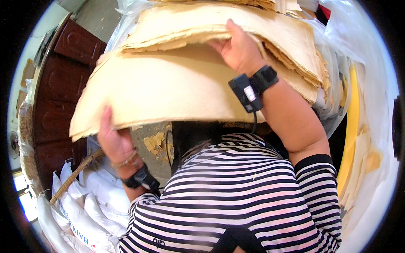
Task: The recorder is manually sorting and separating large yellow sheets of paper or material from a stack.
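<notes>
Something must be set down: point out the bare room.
Widest is the face of the lower sheet, bordered by the left hand, right hand and upper stack, though the left hand grips that sheet. Grey floor shows at upper left, between brown panels and clear plastic. Crowded: white sacks lower left; plastic and a yellow strip right.

floor (163, 168): grey; tan scraps (155, 143) loose on it; support under tan sheets (185, 19): hidden

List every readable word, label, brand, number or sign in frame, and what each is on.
Wording not copied out, locations only:
White sack: large blue lettering, partly cut off by folds.
Striped shirt: a few small dark letters near the lower edge of the picture.
White label on a black wrist device: too small to read.
</notes>
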